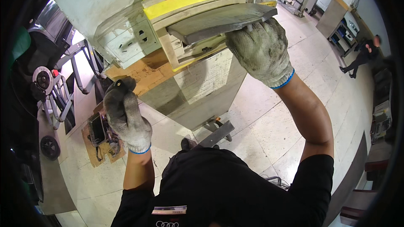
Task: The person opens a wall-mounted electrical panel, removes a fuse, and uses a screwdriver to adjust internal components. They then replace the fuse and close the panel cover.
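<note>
My right hand (261, 52), in a dirty white knit glove with a blue cuff edge, is closed on the right end of a curved grey panel (223, 23). The panel lies tilted across the front of a beige box (170, 38) with yellow tape along its top. Under the panel, part of the box's opening shows. My left hand (128, 120), gloved the same way, is raised left of the box. Its fingers are closed around a small dark piece (119, 83) with a brass-coloured spot; its exact kind is unclear.
A white socket panel (130, 42) is on the wall beside the box, above a wooden ledge (147, 73). Car parts lie on cardboard (90, 143) on the floor at left, near a vehicle with its brake disc (43, 80) exposed. Another person (365, 54) is far right.
</note>
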### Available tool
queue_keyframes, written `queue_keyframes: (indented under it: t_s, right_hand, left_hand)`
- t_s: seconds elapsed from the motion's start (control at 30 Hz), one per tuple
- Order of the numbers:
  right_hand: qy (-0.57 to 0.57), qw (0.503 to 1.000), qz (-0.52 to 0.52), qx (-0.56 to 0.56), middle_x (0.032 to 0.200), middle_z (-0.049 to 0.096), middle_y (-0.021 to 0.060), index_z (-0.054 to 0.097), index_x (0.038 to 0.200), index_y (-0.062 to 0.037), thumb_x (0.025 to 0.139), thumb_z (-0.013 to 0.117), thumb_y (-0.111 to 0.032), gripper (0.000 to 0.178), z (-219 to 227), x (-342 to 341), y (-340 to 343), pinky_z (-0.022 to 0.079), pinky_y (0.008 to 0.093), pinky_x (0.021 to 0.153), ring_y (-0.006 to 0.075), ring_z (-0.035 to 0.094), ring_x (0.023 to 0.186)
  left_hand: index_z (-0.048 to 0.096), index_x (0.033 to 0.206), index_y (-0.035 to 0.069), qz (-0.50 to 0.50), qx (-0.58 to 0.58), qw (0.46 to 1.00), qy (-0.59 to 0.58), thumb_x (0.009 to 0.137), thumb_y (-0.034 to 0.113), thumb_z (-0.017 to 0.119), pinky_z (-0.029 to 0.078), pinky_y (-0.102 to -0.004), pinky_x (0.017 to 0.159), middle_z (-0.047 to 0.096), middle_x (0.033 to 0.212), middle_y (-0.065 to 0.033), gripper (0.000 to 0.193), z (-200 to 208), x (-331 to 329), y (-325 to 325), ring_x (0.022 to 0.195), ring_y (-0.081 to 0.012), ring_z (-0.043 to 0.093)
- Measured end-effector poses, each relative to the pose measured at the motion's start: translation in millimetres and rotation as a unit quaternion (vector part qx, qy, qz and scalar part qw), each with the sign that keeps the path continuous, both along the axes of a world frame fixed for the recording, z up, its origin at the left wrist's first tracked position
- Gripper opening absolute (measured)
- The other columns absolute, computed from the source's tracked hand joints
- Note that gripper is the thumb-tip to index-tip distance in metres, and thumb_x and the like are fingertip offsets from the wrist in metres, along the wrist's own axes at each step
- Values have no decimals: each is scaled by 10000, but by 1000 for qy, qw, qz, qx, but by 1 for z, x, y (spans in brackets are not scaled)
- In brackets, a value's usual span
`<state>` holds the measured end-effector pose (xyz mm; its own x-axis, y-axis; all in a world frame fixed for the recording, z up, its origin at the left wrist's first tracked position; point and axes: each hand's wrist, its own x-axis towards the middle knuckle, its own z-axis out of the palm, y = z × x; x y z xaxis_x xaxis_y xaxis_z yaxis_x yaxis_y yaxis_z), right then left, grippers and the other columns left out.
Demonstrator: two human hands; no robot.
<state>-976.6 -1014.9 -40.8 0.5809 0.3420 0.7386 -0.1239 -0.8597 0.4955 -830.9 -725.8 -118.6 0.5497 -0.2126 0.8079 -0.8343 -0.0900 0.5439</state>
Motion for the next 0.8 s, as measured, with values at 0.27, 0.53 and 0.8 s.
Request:
queue_keyframes:
  t_s: [0.27,0.53,0.8]
  right_hand:
    - [-1,1000,1,18,1051,702,97,710,1130,-110,832,753,-159,305,8,-2,4,592,382,692,271,704,859]
    - [-103,981,-4,163,1018,696,136,662,1188,-116,862,767,-132,343,-19,12,29,591,413,657,307,703,802]
    - [33,998,-52,27,1228,650,151,663,1298,-108,898,781,-287,453,-18,-5,-10,555,474,852,354,656,1081]
  left_hand:
    - [597,1180,-36,-65,-49,996,36,1034,51,577,488,-374,1020,668,1185,-151,171,-15,4,17,1107,-228,646]
    - [539,1062,-3,-189,-42,968,161,982,1,587,460,-363,1040,596,1183,-146,93,-23,-4,3,1101,-223,610]
    - [488,1045,23,-261,1,954,151,1006,43,551,478,-375,1006,602,1182,-145,77,-30,2,-7,1091,-227,612]
